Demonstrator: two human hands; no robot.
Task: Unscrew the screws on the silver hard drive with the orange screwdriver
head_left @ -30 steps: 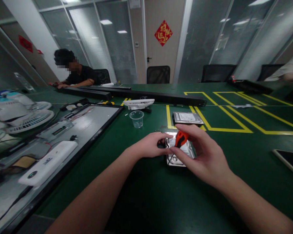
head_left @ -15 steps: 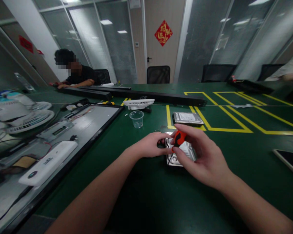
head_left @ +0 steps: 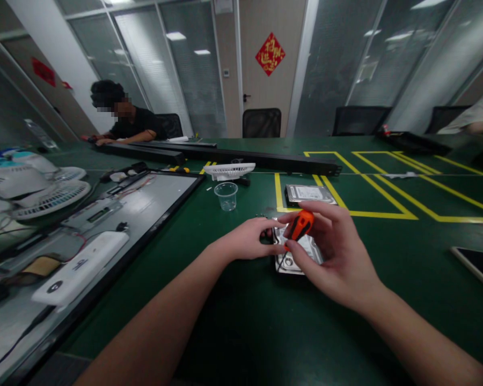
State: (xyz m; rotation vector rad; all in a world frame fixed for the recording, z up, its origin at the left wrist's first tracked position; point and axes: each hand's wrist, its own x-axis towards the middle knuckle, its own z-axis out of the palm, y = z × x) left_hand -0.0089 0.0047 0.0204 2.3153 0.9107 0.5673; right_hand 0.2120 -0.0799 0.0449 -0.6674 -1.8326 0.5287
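Observation:
A silver hard drive (head_left: 305, 257) lies on the green table in front of me. My left hand (head_left: 247, 238) grips its left edge, with the thumb stretched over the top near the screwdriver's shaft. Between the fingertips and thumb of my right hand (head_left: 340, 254) is an orange and black screwdriver (head_left: 301, 225), tilted, its thin shaft running down to the lower left corner of the drive. The tip is too small to make out. Just behind, a second hard drive (head_left: 309, 194) rests on the table, partly covered by my right fingers.
A clear plastic cup (head_left: 226, 197) and a white fan part (head_left: 229, 170) stand beyond my left hand. At left lies a large panel (head_left: 173, 187) bearing a white device (head_left: 80, 268). Long black bars (head_left: 265, 161) cross behind; a phone-like slab (head_left: 478, 271) is at right. A person (head_left: 124, 118) sits far left.
My right fingers have shifted around the screwdriver's handle, which now leans a little further right and shows more of its orange end. My left hand and the hard drive stay in place.

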